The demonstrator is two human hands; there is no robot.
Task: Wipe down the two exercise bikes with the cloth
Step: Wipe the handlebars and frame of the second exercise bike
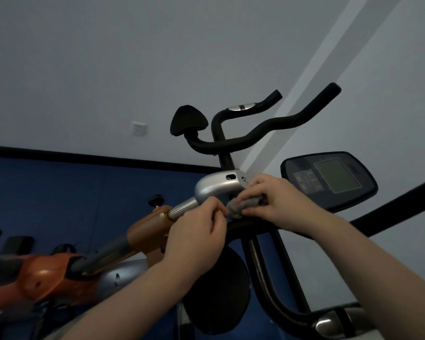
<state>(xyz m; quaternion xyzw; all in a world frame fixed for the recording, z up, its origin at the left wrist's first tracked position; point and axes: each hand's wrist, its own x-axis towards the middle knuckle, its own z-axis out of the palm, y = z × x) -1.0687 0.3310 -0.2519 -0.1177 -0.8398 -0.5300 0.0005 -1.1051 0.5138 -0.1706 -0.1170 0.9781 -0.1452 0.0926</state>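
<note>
Gripping the grey cloth (245,206) with both hands, you've got it bunched up just right of the middle of the view, sitting on the black handlebar (250,225) of the nearer bike. Your right hand (277,202) has its fingers curled over the top of the wad with the thumb tucked under, so it's clamped on the cloth. Your left hand (198,231) comes in from about 7 o'clock and pinches the cloth's left end between thumb and fingertips, rest of the fingers curled in. Right behind your hands is the orange bike (49,273), stretching off toward 8 o'clock, with its silver post (216,186) touching close to your knuckles and its black handlebars (263,128) sweeping up toward 1 o'clock. A black pad (188,119) sits at roughly 12 o'clock on that same bar. The console (329,179) with a greenish screen is out at 3 o'clock, just past your right hand. Below your hands, around 6 o'clock, there's a round black disc (216,293), partly hidden by your left forearm. A white wall socket (139,128) sits up at 10 o'clock.
</note>
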